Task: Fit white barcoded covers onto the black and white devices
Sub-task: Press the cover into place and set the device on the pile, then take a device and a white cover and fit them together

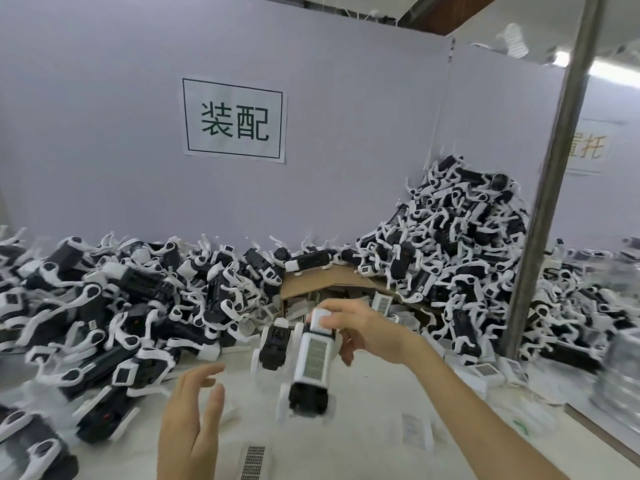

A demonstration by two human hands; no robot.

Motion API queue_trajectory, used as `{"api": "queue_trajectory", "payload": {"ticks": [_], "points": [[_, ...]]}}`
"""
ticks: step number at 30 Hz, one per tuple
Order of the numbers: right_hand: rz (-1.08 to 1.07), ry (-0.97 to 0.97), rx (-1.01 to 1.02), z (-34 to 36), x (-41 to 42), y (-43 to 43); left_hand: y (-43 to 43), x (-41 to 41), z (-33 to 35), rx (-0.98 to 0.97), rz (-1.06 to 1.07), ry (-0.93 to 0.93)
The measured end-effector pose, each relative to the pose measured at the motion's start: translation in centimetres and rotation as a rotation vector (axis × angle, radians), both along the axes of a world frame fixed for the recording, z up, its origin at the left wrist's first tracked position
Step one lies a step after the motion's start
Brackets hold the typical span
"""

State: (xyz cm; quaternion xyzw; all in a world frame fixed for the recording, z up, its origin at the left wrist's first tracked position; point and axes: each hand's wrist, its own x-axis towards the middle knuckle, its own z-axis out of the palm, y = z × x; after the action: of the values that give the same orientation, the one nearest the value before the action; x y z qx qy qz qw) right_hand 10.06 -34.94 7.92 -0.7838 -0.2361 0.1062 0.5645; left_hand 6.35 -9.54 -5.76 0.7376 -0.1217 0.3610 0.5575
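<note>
Hundreds of black and white plastic devices (138,296) lie heaped along the grey partition wall (104,133), so most of the work appears to remain. One black and white device with a white barcoded cover (313,355) seated on its upper face hangs above the white tabletop (363,427), near the centre. The right hand (360,327) reaches in from the right, fingers clamped on the device's far end. The left hand (190,410) hovers just left of it, palm inward, fingers apart and holding nothing. Spare white barcoded covers (485,370) rest on the tabletop at right.
</note>
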Motion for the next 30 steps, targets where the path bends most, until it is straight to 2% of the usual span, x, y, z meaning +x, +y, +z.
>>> {"api": "queue_trajectory", "payload": {"ticks": [2, 3, 4, 5, 7, 8, 9, 10, 12, 14, 18, 22, 25, 27, 30], "points": [[0.039, 0.027, -0.078, 1.4, 0.5, -0.4, 0.0, 0.1, 0.0, -0.025, -0.005, 0.02], [-0.021, 0.02, -0.045, 2.7, 0.9, -0.5, -0.1, 0.2, 0.1, -0.02, -0.007, 0.015], [-0.114, -0.014, 0.084, 4.4, 1.6, -1.0, -0.1, 0.2, 0.1, -0.008, -0.011, 0.007], [-0.185, -0.084, 0.343, 6.7, 2.4, -1.8, -0.2, 0.2, 0.1, 0.008, -0.014, 0.002], [-0.239, -0.106, 1.05, 12.5, 4.1, -4.1, -0.2, 0.1, 0.2, 0.034, -0.017, 0.005], [-0.277, -0.1, 1.246, 15.3, 5.0, -5.3, -0.2, 0.0, 0.3, 0.047, -0.017, 0.014], [-0.361, -0.092, 1.259, 17.7, 6.0, -6.4, -0.2, 0.1, 0.4, 0.055, -0.014, 0.025], [-0.472, -0.088, 1.101, 19.7, 6.6, -6.5, -0.1, 0.2, 0.4, 0.051, -0.014, 0.037], [-0.614, -0.155, 0.651, 20.5, 7.1, -5.6, 0.0, 0.2, 0.5, 0.025, -0.021, 0.056], [-0.627, -0.282, 0.419, 18.2, 6.8, -3.9, -0.1, 0.3, 0.3, 0.024, -0.03, 0.057], [-0.634, -0.316, 0.295, 7.8, 4.0, -1.5, -0.1, 0.2, 0.1, 0.069, -0.027, 0.052], [-0.756, -0.174, 0.228, -3.3, 2.3, 1.4, -0.2, 0.5, 0.1, 0.094, -0.069, 0.077], [-0.751, -0.06, 0.115, -8.7, 2.3, 4.7, -0.4, 0.0, -0.2, 0.17, -0.134, 0.07], [-0.705, -0.057, 0.01, -10.5, 2.8, 6.9, -0.1, -0.4, -0.7, 0.283, -0.201, 0.061], [-0.626, -0.149, -0.115, -11.6, 3.7, 9.4, -0.2, -0.8, -1.0, 0.59, -0.288, 0.12]]}}
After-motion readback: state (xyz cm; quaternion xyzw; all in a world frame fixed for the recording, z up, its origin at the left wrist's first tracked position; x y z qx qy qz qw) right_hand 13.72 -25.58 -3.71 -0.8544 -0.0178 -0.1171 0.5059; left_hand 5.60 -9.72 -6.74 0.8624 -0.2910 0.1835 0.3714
